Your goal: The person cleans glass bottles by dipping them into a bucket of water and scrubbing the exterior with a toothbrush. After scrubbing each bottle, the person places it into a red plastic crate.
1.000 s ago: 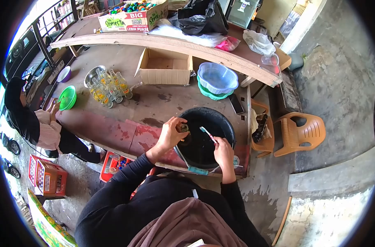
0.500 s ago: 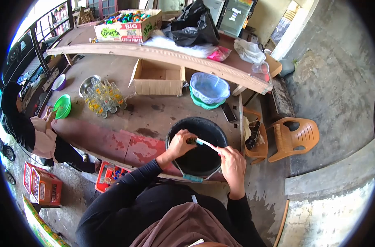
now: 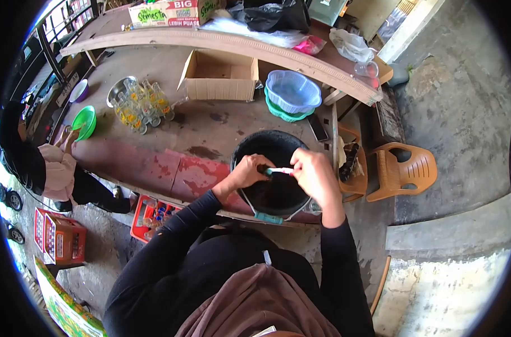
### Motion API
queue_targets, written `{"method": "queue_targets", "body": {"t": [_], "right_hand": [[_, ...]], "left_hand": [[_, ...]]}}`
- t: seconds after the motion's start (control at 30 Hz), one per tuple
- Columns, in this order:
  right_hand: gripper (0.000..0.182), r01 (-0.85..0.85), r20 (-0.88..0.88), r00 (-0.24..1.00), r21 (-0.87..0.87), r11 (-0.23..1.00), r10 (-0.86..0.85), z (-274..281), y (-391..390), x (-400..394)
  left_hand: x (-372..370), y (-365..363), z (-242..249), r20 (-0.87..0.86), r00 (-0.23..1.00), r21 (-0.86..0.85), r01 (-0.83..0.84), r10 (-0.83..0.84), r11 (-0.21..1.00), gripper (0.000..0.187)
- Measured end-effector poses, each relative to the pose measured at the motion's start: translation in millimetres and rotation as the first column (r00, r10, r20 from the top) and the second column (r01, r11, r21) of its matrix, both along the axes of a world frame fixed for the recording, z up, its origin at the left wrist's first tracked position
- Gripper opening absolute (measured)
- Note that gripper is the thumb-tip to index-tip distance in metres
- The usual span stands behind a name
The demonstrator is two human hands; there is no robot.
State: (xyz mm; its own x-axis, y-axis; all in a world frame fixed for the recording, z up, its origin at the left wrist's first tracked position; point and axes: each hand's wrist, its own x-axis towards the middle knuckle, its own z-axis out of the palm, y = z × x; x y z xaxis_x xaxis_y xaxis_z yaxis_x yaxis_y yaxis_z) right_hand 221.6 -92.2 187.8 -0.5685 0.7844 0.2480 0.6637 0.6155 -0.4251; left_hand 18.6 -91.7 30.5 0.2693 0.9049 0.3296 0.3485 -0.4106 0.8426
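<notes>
Over a black bucket (image 3: 278, 210) at the table's front edge, both of my hands are closed. The fingers of my left hand (image 3: 250, 171) wrap round a small dark and teal item that is mostly hidden. My right hand (image 3: 316, 178) pinches the pinkish end of a thin white brush-like stick (image 3: 281, 170). The stick's other end meets the item in my left hand. What lies inside the bucket is too dark to make out.
Glass bottles (image 3: 143, 106) fill a metal bowl. An open cardboard box (image 3: 222, 89), a blue basket (image 3: 293, 91) and a phone (image 3: 318, 127) lie behind the bucket. At left, a co-worker (image 3: 59, 168) reaches to a green bowl (image 3: 85, 123). Orange chair (image 3: 404, 171) at right.
The view has shifted, so the table and bucket sit higher. My right hand has risen and turned over the bucket. The stick now lies nearly level.
</notes>
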Motion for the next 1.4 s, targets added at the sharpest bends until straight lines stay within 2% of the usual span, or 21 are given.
{"method": "queue_targets", "body": {"t": [0.17,0.3,0.37,0.4,0.43,0.5,0.57,0.7,0.77,0.83,0.87,0.9,0.97,1.03,1.1,1.13,1.23,1.27,1.3,1.37,1.4], "right_hand": [[0.016,0.019,-0.269,0.951,-0.437,0.899,-0.150,10,13,16],[0.013,0.043,-0.192,0.975,-0.322,0.946,-0.110,17,6,3],[0.015,-0.031,-0.401,0.908,-0.348,0.937,-0.119,7,10,0],[0.011,-0.166,-0.541,0.838,-0.374,0.912,-0.069,4,12,-1],[0.011,-0.171,-0.539,0.841,-0.363,0.916,-0.057,4,13,-2],[0.012,-0.134,-0.602,0.789,-0.361,0.923,-0.121,1,9,-9],[0.019,-0.004,-0.480,0.869,-0.256,0.967,-0.124,-11,10,-21],[0.021,-0.028,-0.332,0.934,-0.433,0.901,-0.130,-58,33,-29],[0.025,0.037,-0.366,0.929,-0.049,0.998,-0.053,-83,41,-29],[0.024,0.173,-0.470,0.840,-0.242,0.955,-0.272,-74,38,-32],[0.023,0.226,-0.387,0.871,-0.232,0.946,-0.303,-73,38,-30],[0.023,0.221,-0.389,0.872,-0.229,0.948,-0.297,-73,39,-31],[0.023,0.155,-0.164,0.967,-0.239,0.959,-0.197,-78,36,-35],[0.023,0.224,-0.214,0.933,-0.280,0.934,-0.288,-76,37,-37],[0.024,0.263,-0.303,0.875,-0.356,0.897,-0.377,-56,35,-37],[0.025,0.268,-0.319,0.875,-0.305,0.914,-0.364,-52,32,-39],[0.025,0.210,-0.081,0.971,-0.173,0.962,-0.227,-83,34,-43],[0.027,0.241,-0.106,0.956,-0.246,0.939,-0.273,-90,36,-41],[0.028,0.259,-0.160,0.926,-0.391,0.883,-0.342,-73,31,-44],[0.028,0.277,-0.370,0.825,-0.396,0.876,-0.428,-60,30,-41],[0.027,0.270,-0.409,0.831,-0.296,0.916,-0.378,-61,30,-41]], "left_hand": [[-6,-3,17,0.096,0.995,-0.172,-0.018,0.035,0.985,0.038],[-5,-2,11,0.126,0.992,-0.200,0.008,0.018,0.980,0.038],[-4,-1,7,0.164,0.986,-0.190,0.019,0.013,0.982,0.038],[-4,-1,9,0.203,0.979,-0.180,0.027,0.010,0.983,0.037],[-5,0,12,0.138,0.990,-0.086,0.039,-0.026,0.996,0.037],[-4,-1,14,0.177,0.982,-0.149,0.087,-0.060,0.985,0.035],[-3,5,6,0.259,0.963,-0.211,0.135,-0.078,0.968,0.035],[1,11,-11,0.410,0.905,-0.218,0.219,-0.115,0.951,0.033],[-1,12,-3,0.439,0.891,-0.191,0.219,-0.116,0.957,0.032],[1,6,-1,0.456,0.888,-0.286,0.220,-0.069,0.933,0.031],[1,6,1,0.421,0.906,-0.337,0.203,-0.046,0.919,0.031],[0,8,3,0.420,0.906,-0.333,0.198,-0.043,0.922,0.031],[-2,6,3,0.406,0.907,-0.246,0.227,-0.112,0.942,0.028],[2,10,-6,0.419,0.900,-0.162,0.207,-0.122,0.965,0.029],[-1,6,2,0.348,0.934,-0.225,0.169,-0.083,0.960,0.030],[-2,6,7,0.319,0.945,-0.232,0.157,-0.078,0.960,0.030],[-4,8,3,0.280,0.955,-0.140,0.144,-0.100,0.980,0.030],[-3,9,-1,0.344,0.935,-0.235,0.173,-0.084,0.956,0.030],[-6,6,11,0.265,0.960,-0.214,0.148,-0.089,0.965,0.031],[-3,11,1,0.298,0.949,-0.207,0.164,-0.097,0.964,0.031],[-2,10,4,0.296,0.952,-0.213,0.147,-0.079,0.966,0.030]]}}
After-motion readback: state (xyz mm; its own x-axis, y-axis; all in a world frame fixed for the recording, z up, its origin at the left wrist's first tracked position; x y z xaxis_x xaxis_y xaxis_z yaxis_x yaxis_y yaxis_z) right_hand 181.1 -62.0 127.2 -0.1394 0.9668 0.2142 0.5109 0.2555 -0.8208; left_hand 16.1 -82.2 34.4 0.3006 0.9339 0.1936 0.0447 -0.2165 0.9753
